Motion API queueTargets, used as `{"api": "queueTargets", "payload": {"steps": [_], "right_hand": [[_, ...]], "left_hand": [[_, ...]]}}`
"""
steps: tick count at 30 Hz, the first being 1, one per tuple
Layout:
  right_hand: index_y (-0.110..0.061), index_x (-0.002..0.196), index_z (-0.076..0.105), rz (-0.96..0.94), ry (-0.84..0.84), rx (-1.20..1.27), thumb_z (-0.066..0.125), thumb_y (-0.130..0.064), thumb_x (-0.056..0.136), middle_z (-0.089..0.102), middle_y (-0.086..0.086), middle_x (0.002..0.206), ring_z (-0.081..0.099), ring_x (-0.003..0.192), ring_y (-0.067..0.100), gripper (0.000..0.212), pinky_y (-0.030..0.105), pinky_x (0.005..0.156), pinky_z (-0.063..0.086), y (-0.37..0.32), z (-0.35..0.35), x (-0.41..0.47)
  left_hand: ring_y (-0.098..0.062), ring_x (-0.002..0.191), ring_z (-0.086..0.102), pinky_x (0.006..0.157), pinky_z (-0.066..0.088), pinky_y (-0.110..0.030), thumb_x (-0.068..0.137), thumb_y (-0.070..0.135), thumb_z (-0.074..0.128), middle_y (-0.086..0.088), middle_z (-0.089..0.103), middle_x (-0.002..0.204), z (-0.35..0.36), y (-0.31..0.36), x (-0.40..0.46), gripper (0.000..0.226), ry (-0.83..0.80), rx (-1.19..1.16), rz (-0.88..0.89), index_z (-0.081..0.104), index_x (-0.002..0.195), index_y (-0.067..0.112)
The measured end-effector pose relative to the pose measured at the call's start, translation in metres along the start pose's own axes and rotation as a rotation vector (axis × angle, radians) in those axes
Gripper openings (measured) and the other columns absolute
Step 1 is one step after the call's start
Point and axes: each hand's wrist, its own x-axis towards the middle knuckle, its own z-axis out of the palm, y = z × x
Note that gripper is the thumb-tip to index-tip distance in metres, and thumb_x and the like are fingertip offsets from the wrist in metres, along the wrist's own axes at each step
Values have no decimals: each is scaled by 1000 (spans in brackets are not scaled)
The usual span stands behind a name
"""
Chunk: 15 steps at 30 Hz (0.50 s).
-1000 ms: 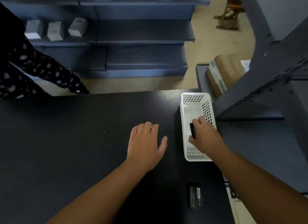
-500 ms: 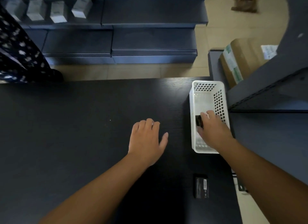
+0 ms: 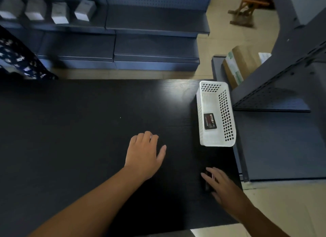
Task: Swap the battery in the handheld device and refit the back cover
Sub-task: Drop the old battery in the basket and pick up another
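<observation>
Nearest the camera, the right hand lies low over the black table close to its right front corner, fingers spread and covering a small dark object, mostly hidden, so what it is cannot be told; whether the fingers grip it cannot be told either. The table edge runs just right of this hand, with pale floor beyond. Further in, the left hand rests flat on the tabletop, palm down, fingers loosely apart, holding nothing. To its left the dark surface stretches wide and bare toward the far edge, leaving plenty of room. Beyond the right hand, well apart from it, a white perforated basket stands along the right edge of the table. Inside it a battery lies flat on the bottom, label up, near the left wall. Past the table stand grey shelves with small white boxes, and a cardboard box at right
</observation>
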Motion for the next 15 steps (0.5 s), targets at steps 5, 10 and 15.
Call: {"api": "queueTargets", "payload": {"steps": [5,10,15], "right_hand": [[-16,140,62,27,-47,60,96,-9,59,56,12,146,62,128,29,87,28,93,55,-3,-3,5],[-22,155,41,-14,-30,44,69,-14,87,30,4,161,45,139,16,74,21,102,47,-39,-34,10],[-24,151,46,-176,-22,-63,70,-31,81,32,-1,155,48,135,15,74,25,97,54,-114,-79,34]], "left_hand": [[-20,118,58,107,44,-38,102,59,27,1,60,128,3,-26,-32,59,-31,20,-53,56,137,21],[-20,118,58,107,45,-38,102,58,29,1,60,128,-9,-58,-58,58,25,9,-110,56,137,21],[-20,121,55,109,42,-38,103,58,25,1,57,133,-22,-99,-98,59,73,-22,-213,53,140,22]]}}
